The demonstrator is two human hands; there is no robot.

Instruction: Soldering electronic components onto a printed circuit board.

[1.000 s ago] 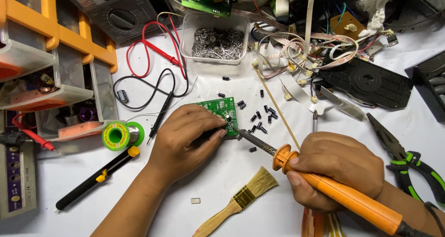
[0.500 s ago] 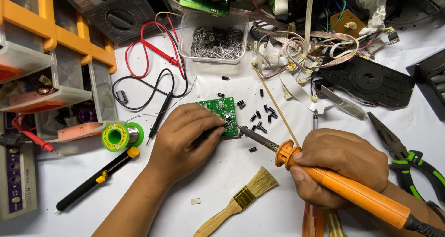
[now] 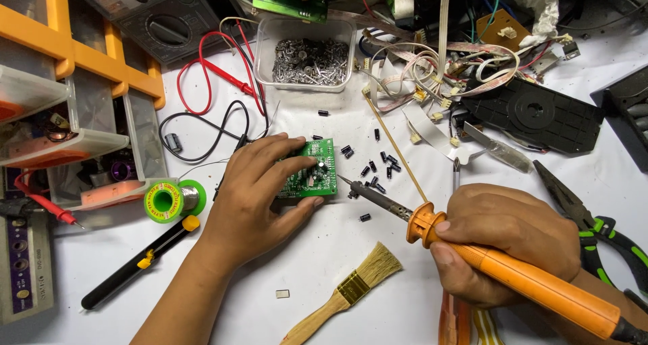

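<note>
While pressing flat on a small green circuit board (image 3: 312, 176), left hand (image 3: 260, 190) reaches in from the lower left, forearm angled up, fingers spread narrow across the board's left half, thumb tucked along its lower edge. Right hand (image 3: 509, 240), wrapped shut round the smooth orange handle of a soldering iron (image 3: 472, 254), sits well to the right of the left hand, knuckles up, index finger just behind the flared orange collar. Dark metal shaft slants up and left from that grip, tip hovering just beside the board's right edge; touching or not, cannot tell.

Scattered between the two hands, small black cylindrical capacitors (image 3: 378, 166) lying on the white surface (image 3: 378, 311). Below the right hand's thumb side, a wooden-handled brush (image 3: 347, 291) with pale bristles and a brass-coloured band. Left of the left hand, a green spool of shiny solder wire (image 3: 172, 200), and beneath it a black tool with yellow trim (image 3: 138, 264). Beyond the left hand's fingertips, a clear plastic tub of metal parts (image 3: 312, 55), with red and black probe leads (image 3: 216, 95) looping just beside it. Right of the right hand, green-and-black pliers (image 3: 594, 223) close by.

Open white surface mostly below and between the wrists; tangled ribbon cables (image 3: 445, 68) crowding the far edge, orange-framed drawers (image 3: 74, 109) walling the far left.
</note>
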